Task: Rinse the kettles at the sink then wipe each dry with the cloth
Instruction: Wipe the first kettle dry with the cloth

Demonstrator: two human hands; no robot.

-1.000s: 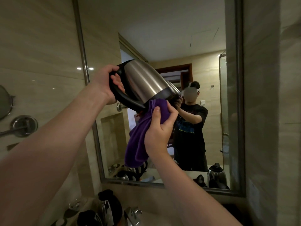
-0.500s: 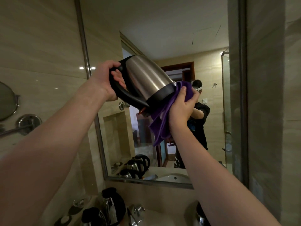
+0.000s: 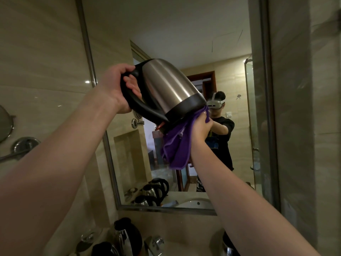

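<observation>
- Two bare hands are raised at the centre of the frame, in front of a wall mirror (image 3: 184, 24) whose metal frame runs down the left and along the bottom.
- Left hand (image 3: 118, 87), centre left: its fingers are curled round the black handle (image 3: 136, 106) of a stainless steel kettle (image 3: 166, 85), gripping it firmly.
- That kettle is held up in the air, tilted well over — its top points to the upper left and its black base (image 3: 188, 108) to the lower right.
- Right hand (image 3: 201, 126), just right of centre: it clutches a purple cloth (image 3: 177, 148) and presses it against the underside of the kettle's base; the fingers are mostly hidden behind the cloth and the base.
- The cloth's loose end hangs down below the base, beside the right forearm.
- More kettles stand on the counter at the bottom of the frame — one with a black lid (image 3: 127, 235) at lower centre left, another (image 3: 103, 249) cut by the bottom edge, and a third (image 3: 228, 244) partly hidden by the right arm.
- A chrome tap (image 3: 154, 244) sits between them at the bottom centre.
- A round wall mirror (image 3: 5, 124) and its chrome bracket (image 3: 24, 145) are fixed to the tiled wall at the left edge.
- Reflected in the big mirror are the person in a dark T-shirt (image 3: 221, 141), a white basin (image 3: 197, 203) and several kettles.
</observation>
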